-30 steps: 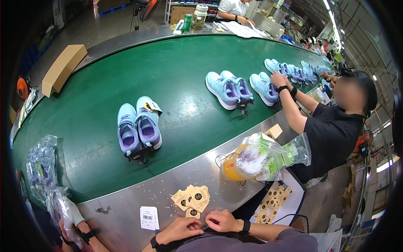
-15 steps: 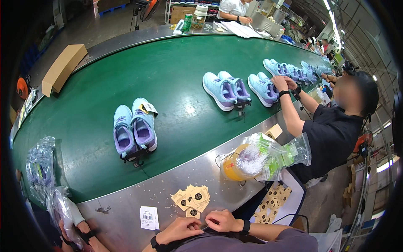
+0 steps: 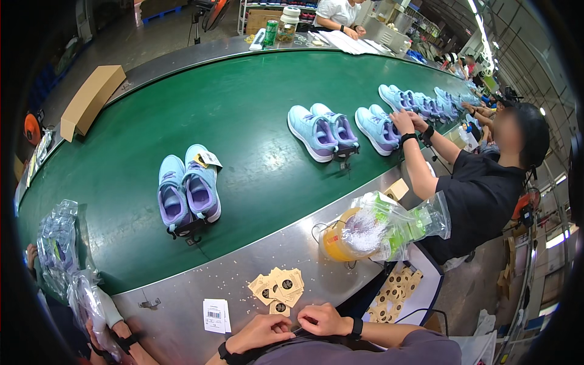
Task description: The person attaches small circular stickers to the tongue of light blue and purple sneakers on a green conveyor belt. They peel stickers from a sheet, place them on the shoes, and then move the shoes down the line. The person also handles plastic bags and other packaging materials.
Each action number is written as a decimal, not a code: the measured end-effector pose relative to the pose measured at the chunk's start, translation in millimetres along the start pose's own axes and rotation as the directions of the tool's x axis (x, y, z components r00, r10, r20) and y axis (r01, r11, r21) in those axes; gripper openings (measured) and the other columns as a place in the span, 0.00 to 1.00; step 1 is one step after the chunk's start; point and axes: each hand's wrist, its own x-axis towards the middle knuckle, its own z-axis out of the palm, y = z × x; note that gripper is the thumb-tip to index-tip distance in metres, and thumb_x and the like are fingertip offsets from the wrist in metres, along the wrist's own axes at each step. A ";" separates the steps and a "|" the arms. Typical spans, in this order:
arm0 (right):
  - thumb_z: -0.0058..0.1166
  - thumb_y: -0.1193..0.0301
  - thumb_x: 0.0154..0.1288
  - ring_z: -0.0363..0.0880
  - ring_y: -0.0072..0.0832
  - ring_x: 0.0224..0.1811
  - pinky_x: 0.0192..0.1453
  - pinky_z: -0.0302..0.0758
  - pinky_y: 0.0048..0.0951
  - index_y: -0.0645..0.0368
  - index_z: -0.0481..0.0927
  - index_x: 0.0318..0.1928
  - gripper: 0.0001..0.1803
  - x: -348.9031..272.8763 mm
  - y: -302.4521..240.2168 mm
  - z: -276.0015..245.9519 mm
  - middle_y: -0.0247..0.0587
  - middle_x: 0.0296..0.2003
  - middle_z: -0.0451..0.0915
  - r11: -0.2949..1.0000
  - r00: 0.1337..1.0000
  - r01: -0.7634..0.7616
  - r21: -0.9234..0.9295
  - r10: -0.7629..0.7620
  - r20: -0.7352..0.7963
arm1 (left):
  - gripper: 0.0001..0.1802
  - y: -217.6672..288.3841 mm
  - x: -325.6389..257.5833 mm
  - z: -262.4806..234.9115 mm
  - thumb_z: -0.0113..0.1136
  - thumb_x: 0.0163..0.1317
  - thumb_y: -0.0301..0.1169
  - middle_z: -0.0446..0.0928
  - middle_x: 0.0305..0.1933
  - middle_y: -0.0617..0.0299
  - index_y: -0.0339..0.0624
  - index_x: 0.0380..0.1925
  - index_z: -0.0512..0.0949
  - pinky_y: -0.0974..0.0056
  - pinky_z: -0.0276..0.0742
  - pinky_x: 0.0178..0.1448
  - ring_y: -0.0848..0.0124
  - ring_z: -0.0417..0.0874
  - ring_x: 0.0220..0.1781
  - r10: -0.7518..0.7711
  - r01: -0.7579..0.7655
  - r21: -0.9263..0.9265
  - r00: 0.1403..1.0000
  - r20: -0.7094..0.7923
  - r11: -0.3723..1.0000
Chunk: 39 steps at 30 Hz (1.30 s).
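Note:
At the near edge of the metal table, my left hand and my right hand are close together. Both have curled fingers with thumb and fingertips pressed together; anything pinched there is too small or hidden to make out. Just beyond them lies a loose pile of tan paper tags with dark round prints. White barcode cards sit left of my left hand. On the green belt, a pair of light-blue sneakers with purple lining stands side by side, a tag on the right shoe.
More sneakers line the belt to the right, where a co-worker handles one pair. A yellow tub with a plastic bag of white bits stands right. Bagged shoes and another person's arm are left. Opposite lies a cardboard box.
The sneakers on the belt have shifted slightly to the left, the nearest pair too. My hands stay in the same place. At the far left edge, another person's fingers now show by the bagged shoes.

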 end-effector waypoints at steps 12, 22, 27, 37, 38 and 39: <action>0.58 0.75 0.53 0.75 0.29 0.17 0.22 0.71 0.27 0.58 0.77 0.28 0.02 -0.9 -1.0 -2.0 0.37 0.21 0.77 0.997 0.995 -0.079 -0.001 0.079 0.053 | 0.17 -1.3 1.1 -1.1 0.70 0.53 0.33 0.81 0.30 0.62 0.35 0.39 0.79 0.73 0.79 0.38 0.78 0.82 0.32 -0.001 0.001 0.003 1.000 0.005 1.000; 0.57 0.76 0.53 0.75 0.29 0.17 0.21 0.71 0.26 0.58 0.77 0.28 0.02 -1.5 0.2 -1.4 0.37 0.20 0.76 0.998 0.996 -0.069 -0.002 0.069 0.052 | 0.18 0.7 1.1 -1.9 0.70 0.53 0.34 0.81 0.30 0.63 0.35 0.40 0.79 0.73 0.78 0.38 0.78 0.81 0.31 -0.003 0.003 -0.014 1.000 0.010 1.000; 0.57 0.76 0.53 0.74 0.29 0.16 0.21 0.70 0.26 0.58 0.77 0.28 0.02 -0.9 0.2 -1.1 0.37 0.20 0.76 0.998 0.997 -0.059 0.005 0.059 0.051 | 0.18 1.4 0.6 -2.7 0.70 0.53 0.34 0.81 0.30 0.62 0.35 0.40 0.79 0.73 0.78 0.38 0.78 0.81 0.32 -0.016 0.017 -0.016 1.000 0.018 1.000; 0.58 0.76 0.52 0.74 0.29 0.17 0.22 0.71 0.26 0.58 0.77 0.27 0.02 -0.2 -0.6 -1.4 0.37 0.21 0.76 0.998 0.997 -0.057 0.000 0.057 0.045 | 0.19 -1.8 1.8 -2.0 0.70 0.52 0.34 0.81 0.31 0.62 0.34 0.40 0.79 0.73 0.78 0.38 0.78 0.81 0.32 -0.008 0.008 -0.004 1.000 0.012 1.000; 0.58 0.76 0.52 0.74 0.29 0.17 0.22 0.70 0.26 0.58 0.77 0.27 0.02 -0.4 -0.2 -1.6 0.37 0.21 0.76 0.998 0.998 -0.055 -0.003 0.055 0.043 | 0.19 -1.8 2.2 -1.8 0.70 0.52 0.34 0.81 0.31 0.62 0.34 0.40 0.79 0.73 0.78 0.38 0.78 0.81 0.32 -0.006 0.006 -0.010 1.000 0.012 1.000; 0.57 0.76 0.53 0.74 0.29 0.17 0.21 0.70 0.27 0.58 0.77 0.27 0.02 -1.0 0.7 -1.7 0.37 0.21 0.76 0.999 0.998 -0.053 -0.006 0.053 0.042 | 0.18 -2.0 2.6 -1.4 0.70 0.52 0.34 0.81 0.31 0.62 0.34 0.40 0.79 0.73 0.78 0.38 0.78 0.81 0.32 -0.005 0.005 -0.015 1.000 0.012 1.000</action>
